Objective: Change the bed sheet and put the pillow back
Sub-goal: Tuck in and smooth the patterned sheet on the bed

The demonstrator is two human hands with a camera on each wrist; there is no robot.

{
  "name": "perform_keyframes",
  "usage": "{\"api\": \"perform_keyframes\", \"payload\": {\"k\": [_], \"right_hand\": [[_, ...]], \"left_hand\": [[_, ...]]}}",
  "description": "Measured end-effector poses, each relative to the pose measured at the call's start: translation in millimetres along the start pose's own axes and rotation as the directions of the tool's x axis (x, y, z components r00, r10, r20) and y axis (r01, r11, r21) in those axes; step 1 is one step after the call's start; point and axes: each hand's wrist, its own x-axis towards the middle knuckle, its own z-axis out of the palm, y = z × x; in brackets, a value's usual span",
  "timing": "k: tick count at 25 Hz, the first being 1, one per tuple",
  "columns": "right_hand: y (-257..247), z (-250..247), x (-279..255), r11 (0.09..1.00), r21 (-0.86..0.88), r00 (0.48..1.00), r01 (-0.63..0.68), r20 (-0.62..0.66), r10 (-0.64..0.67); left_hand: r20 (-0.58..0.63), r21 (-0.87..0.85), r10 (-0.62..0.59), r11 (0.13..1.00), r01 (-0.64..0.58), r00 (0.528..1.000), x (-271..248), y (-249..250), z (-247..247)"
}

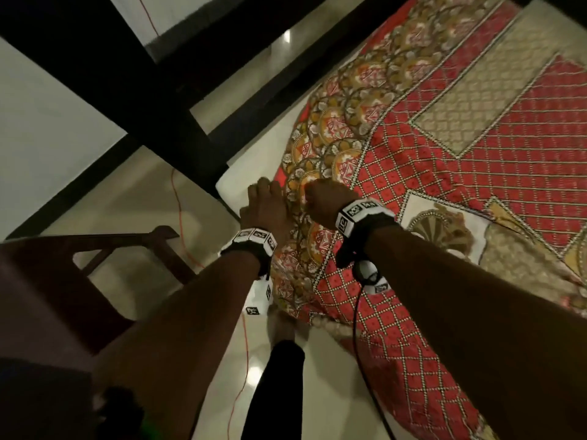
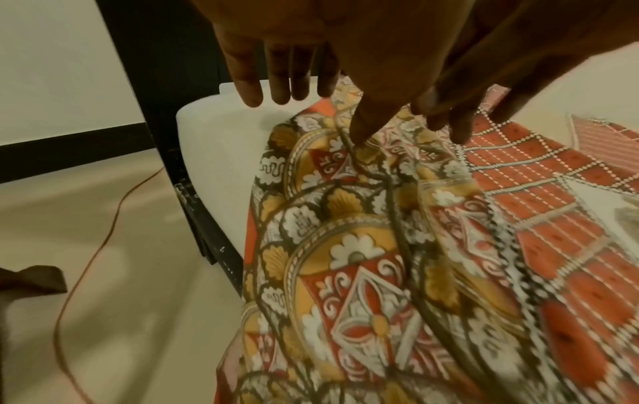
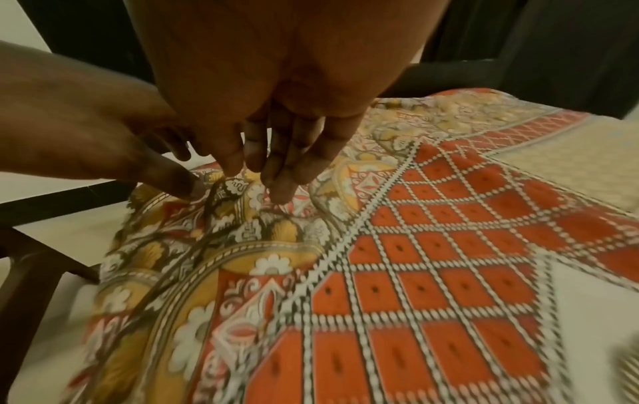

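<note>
Both hands work at the bed's near-left corner: the left hand (image 1: 265, 208) has its fingers straight and its thumb down on the patterned sheet (image 1: 444, 147) beside the bare mattress corner (image 1: 235, 182), and just right of it the right hand (image 1: 324, 201) pinches a fold of the border. Judged from this, the corner is being spread; pulling the edge outward over the white corner, evenly with both hands, would keep the pattern square. No pillow is in view.
</note>
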Motion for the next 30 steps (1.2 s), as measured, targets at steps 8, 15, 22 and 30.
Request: {"api": "perform_keyframes", "payload": {"k": [8, 15, 22, 30], "right_hand": [[-26, -20, 100, 0.966, -0.247, 0.997, 0.071, 0.027, -0.067], [-15, -29, 99, 0.866, -0.497, 0.999, 0.053, 0.03, -0.044], [-14, -31, 69, 0.953, -0.246, 0.981, -0.175, -0.13, 0.146], [-36, -27, 102, 0.959, -0.281, 0.996, -0.03, -0.086, 0.006]], "left_hand": [[0.13, -0.374, 0.007, 0.926, 0.042, 0.991, 72, -18, 5], [0.254, -0.548, 0.083, 0.834, 0.072, 0.964, 57, -19, -1], [0.451, -0.75, 0.15, 0.599, 0.282, 0.88, 23, -55, -13], [0.384, -0.365, -0.101, 0.897, 0.251, 0.918, 9, -123, -10]]}}
